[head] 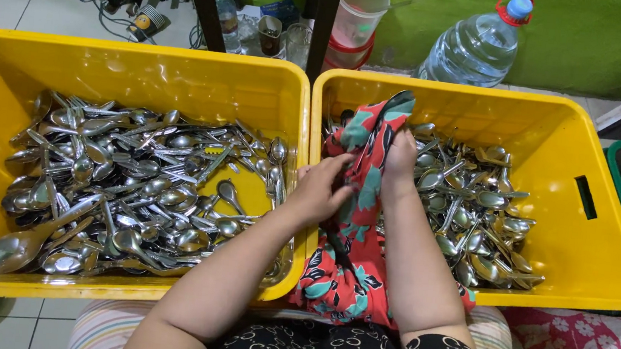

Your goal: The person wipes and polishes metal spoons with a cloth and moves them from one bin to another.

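Hard to make out whether any spoon sits inside the cloth [359, 202]: folds cover whatever lies between the fingers. Right fingertips hidden behind the cloth's upper fold; left fingertips partly buried in the fabric too. Lower end of the cloth draped over the near wall of the right tub [603, 286] and tucked between the forearms, its edge lost against the lap. Both elbows cut off at the bottom of the view.

Red cloth with teal flowers, long axis running near-to-far, top end pointing away from the body and rising just above the right fingertips, bottom end hanging toward the lap.

Left hand [320, 191] reaching in from the lower left, forearm crossing the near right corner of the left tub [2, 61], fingers curled and pinching the cloth's left edge. Right hand [400, 160] raised on an upright forearm, fingers closed around the cloth's upper part, knuckles facing up. Hands close together, the cloth bunched between them, right above the seam where the two yellow tubs meet.

Left of the left fingers, a deep heap of spoons and forks [128, 180]. Right of the right fingers, a thinner pile of spoons [474, 213]. Beyond the fingertips, on the floor, a big water bottle [478, 46] and a plastic cup [360, 8].
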